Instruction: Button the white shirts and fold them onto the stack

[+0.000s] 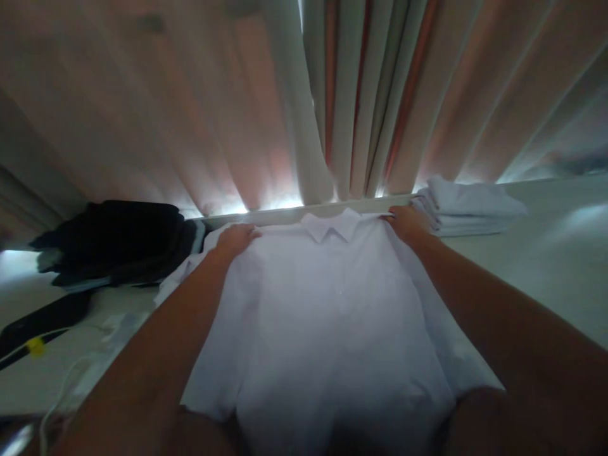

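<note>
Head view: pleated curtains [237, 114], peach and cream, are hanging as the backdrop, closing off the far edge, with light leaking along their hem. The pale table [546, 266] is stretching wide below them, offering smooth open room at the right. A white collared shirt [327, 304], soft woven cloth, is lying flat at the centre, collar pointing toward the curtains, sleeves spreading to both sides, hem reaching the near edge. A heap of dark garments [114, 244] is sitting at the far left, well apart from the stack of folded white cloths [468, 206] at the far right. The left hand [235, 239] is pressing flat, fingers loosely open, on the shirt's left shoulder. The right hand [406, 221] is resting likewise on the right shoulder, just beside the stack. A white cable [71, 373] is trailing at the near left.
</note>
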Available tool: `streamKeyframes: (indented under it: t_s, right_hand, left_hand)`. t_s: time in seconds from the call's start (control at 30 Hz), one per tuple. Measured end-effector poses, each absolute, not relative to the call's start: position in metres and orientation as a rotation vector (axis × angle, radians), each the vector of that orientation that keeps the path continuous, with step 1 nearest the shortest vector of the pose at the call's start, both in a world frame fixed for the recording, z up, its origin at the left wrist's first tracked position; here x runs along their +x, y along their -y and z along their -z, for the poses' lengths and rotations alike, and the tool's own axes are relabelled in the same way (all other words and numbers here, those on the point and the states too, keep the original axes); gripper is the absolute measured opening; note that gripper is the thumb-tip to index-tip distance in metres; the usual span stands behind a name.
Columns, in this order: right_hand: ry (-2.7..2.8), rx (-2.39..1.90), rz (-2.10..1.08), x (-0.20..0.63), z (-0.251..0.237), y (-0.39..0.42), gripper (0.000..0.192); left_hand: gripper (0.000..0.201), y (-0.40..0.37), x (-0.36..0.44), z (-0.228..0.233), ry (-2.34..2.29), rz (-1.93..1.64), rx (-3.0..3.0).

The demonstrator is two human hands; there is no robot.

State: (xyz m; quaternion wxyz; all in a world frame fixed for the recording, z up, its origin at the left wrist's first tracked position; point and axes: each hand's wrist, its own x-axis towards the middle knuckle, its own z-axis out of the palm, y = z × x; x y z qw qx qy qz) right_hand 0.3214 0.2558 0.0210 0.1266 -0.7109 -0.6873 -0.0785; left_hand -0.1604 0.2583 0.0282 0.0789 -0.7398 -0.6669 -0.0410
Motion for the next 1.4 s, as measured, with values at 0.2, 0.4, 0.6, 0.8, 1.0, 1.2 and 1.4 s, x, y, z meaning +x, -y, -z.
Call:
streamKeyframes:
  t_s: [0.2, 0.4, 0.6, 0.8, 1.0, 1.2, 1.4]
  right_hand:
    - [2.073, -2.205, 0.047, 0.31, 0.076, -0.286, 0.049]
    - [2.082, -2.258, -0.031, 0.31, 0.115, -0.296, 0.051]
    - [1.877, -2.25, -0.144, 0.323, 0.122, -0.279, 0.067]
    - [1.804, -2.338, -0.576, 0.4, 0.115, -0.199, 0.049]
    - [1.799, -2.223, -1.056, 0.457, 0.103, -0.07, 0.032]
    - [1.636, -2.218, -0.778, 0.49, 0.078, -0.049, 0.03]
    - [1.762, -2.448, -0.137, 0.576, 0.004, -0.106, 0.018]
  left_hand:
    - [0.036, -0.273, -0.135, 0.062, 2.014, 0.05, -2.143]
    - [0.032, -0.272, -0.111, 0.087, 1.949, 0.106, -2.113]
    - [0.041, -0.219, -0.038, 0.093, 1.709, 0.335, -2.306]
    - [0.064, -0.141, 0.027, 0.131, 1.596, 0.161, -2.763]
    - [0.069, -0.124, 0.029, 0.153, 1.741, 0.128, -2.732]
    - [0.069, -0.126, 0.03, 0.153, 1.696, 0.086, -2.73]
    - [0.067, -0.125, 0.031, 0.152, 1.643, 0.039, -2.727]
